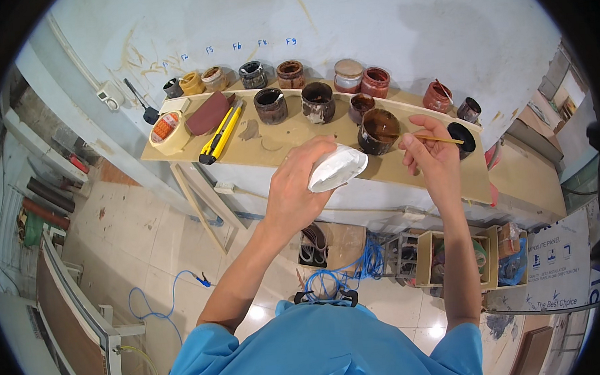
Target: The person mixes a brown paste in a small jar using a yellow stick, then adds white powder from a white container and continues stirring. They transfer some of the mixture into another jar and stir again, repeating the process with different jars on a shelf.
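My left hand [297, 177] is closed around a white, thin-walled, squashed cup-like piece [340, 168] in front of the shelf's front edge. Its exact kind is unclear. A thin yellowish stick [436, 138] is pinched in the fingers of my right hand [434, 154]. The stick lies nearly level, its left end at the rim of a dark jar [378, 130] with brown liquid inside. Past the stick's right end stands a black-filled jar [462, 140]. A smaller dark red jar [361, 107] stands just behind the brown one.
More stained jars [290, 74] line the back of the shelf [281, 144] along the wall. At its left lie a yellow cutter knife [221, 132], a tape roll [169, 132] and a maroon piece [208, 114]. Below, a blue hose [366, 260] coils on the floor beside wooden boxes [424, 259].
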The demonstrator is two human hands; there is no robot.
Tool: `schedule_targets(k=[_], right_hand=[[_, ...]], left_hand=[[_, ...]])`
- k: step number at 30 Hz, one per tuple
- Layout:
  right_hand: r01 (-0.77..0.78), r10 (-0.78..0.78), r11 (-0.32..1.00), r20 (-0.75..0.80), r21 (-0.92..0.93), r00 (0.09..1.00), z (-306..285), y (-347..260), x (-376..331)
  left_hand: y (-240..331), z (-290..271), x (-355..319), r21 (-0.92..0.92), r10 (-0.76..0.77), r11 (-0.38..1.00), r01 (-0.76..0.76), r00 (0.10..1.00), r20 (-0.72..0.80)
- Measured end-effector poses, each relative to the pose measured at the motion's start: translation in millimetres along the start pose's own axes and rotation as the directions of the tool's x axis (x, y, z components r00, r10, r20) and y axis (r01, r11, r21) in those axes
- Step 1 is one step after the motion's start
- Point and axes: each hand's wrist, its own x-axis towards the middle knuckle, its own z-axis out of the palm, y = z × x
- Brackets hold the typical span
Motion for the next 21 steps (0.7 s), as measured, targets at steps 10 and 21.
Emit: schedule_targets(k=[10,21], right_hand=[[-0.07,0.071,0.997,-0.03,0.037,0.997,0,0,-19],[-0.02,0.026,0.998,-0.098,0.062,0.995,3,11,-70]], left_hand=[[15,-3,-8,-0.198,-0.274,0.935,0.293,0.954,0.118],[17,-9,-24,-0.279,-0.442,0.841,0.464,0.886,0.14]])
